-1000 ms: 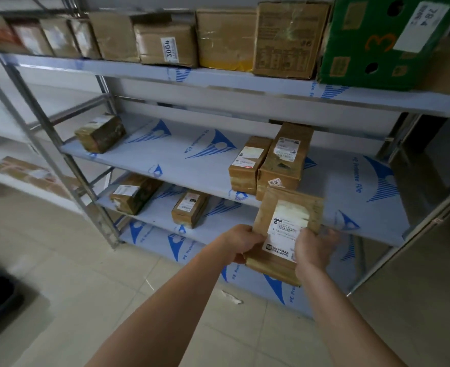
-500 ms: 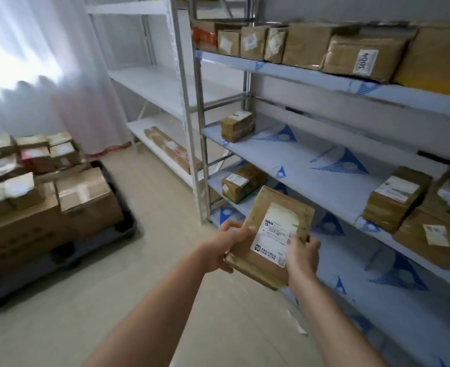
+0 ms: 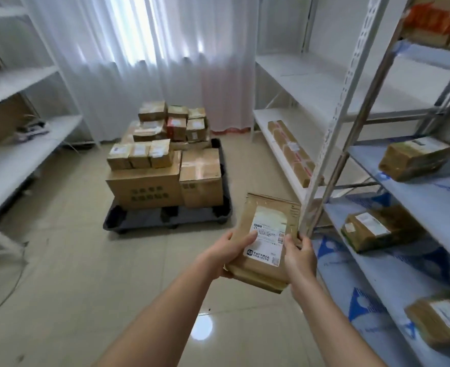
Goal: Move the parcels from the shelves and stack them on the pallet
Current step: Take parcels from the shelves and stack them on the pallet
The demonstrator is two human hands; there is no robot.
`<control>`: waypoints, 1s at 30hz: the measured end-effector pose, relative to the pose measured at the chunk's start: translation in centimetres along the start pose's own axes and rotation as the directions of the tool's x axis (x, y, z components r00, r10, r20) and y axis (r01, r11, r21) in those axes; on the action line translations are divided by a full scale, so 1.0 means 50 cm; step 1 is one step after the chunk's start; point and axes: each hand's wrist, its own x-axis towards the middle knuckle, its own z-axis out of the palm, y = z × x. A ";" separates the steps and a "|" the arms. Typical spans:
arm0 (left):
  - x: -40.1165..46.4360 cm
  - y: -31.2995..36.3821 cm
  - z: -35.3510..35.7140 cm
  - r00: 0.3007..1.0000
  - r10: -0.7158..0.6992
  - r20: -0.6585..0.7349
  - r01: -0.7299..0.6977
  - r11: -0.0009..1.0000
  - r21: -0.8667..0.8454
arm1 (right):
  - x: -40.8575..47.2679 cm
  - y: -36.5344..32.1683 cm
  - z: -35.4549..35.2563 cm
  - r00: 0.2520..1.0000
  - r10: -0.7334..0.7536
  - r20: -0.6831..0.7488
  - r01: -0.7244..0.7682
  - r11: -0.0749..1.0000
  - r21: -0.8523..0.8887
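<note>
Shelves (image 3: 414,181) run down the right side, with taped parcels lying on their blue-filmed boards. Farther off, by the white curtain (image 3: 149,62), a dark pallet (image 3: 165,221) on the floor carries stacked boxes (image 3: 163,165). Nearest, a flat brown parcel (image 3: 266,239) sits between both hands: the left hand (image 3: 229,254) grasps its left edge, the right hand (image 3: 299,256) clasps its right edge.

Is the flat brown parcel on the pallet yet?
No. The flat brown cardboard parcel is held in the air by the left hand and right hand, short of the black pallet.
</note>
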 end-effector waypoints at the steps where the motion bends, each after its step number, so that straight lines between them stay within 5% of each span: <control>1: 0.018 0.016 -0.029 1.000 -0.006 -0.029 0.006 1.000 -0.014 | 0.019 -0.017 0.034 0.999 -0.004 0.040 0.005 1.000 -0.022; 9: 0.131 0.063 -0.224 0.969 -0.103 -0.223 0.053 0.974 -0.219 | 0.116 -0.121 0.283 0.943 0.002 0.332 0.039 0.993 -0.115; 17: 0.265 0.067 -0.476 0.919 -0.233 -0.318 0.099 0.917 -0.387 | 0.165 -0.161 0.556 0.735 0.081 0.673 0.105 0.967 -0.232; 21: 0.352 0.114 -0.610 0.928 -0.200 -0.314 0.083 0.933 -0.349 | 0.198 -0.208 0.691 0.722 0.109 0.683 0.054 0.976 -0.212; 30: 0.520 0.281 -0.830 0.954 -0.216 -0.209 0.136 0.930 -0.340 | 0.316 -0.323 0.920 0.848 0.143 0.510 -0.078 0.986 -0.147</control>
